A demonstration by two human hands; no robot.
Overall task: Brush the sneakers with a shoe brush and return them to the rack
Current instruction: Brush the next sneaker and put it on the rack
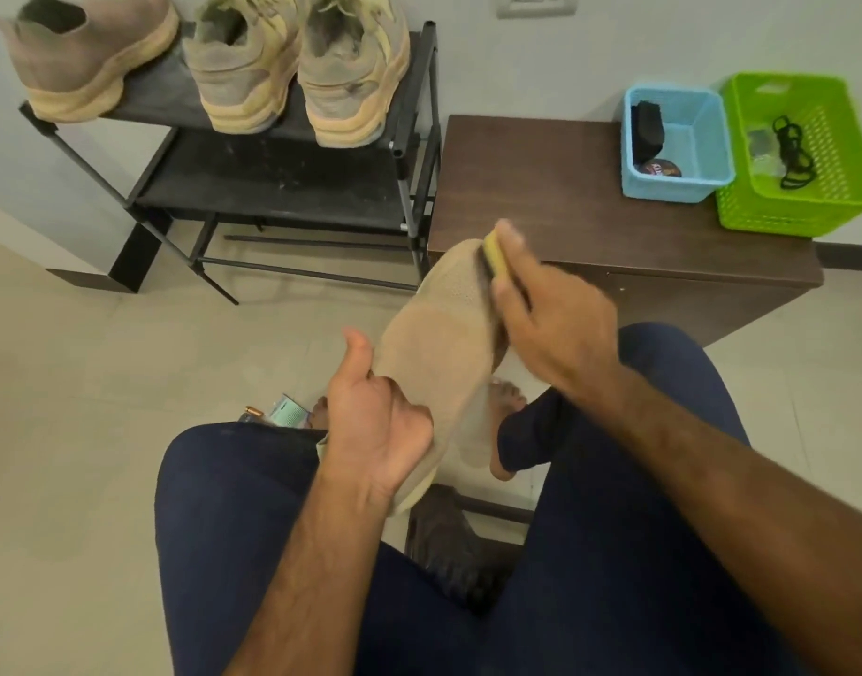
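A tan sneaker (443, 344) is held up over my lap, toe pointing away. My left hand (375, 422) grips its heel end, thumb raised. My right hand (546, 314) grips a shoe brush (494, 256) with a yellow back, its dark bristles pressed against the sneaker's right side near the toe. Three more tan sneakers (253, 61) stand on the top shelf of the black shoe rack (414, 139) at the upper left.
A low brown cabinet (565, 197) right of the rack carries a blue basket (677, 183) with a dark brush and a polish tin, and a green basket (789, 207) with black laces. Small items (282, 412) lie on the tiled floor by my knee.
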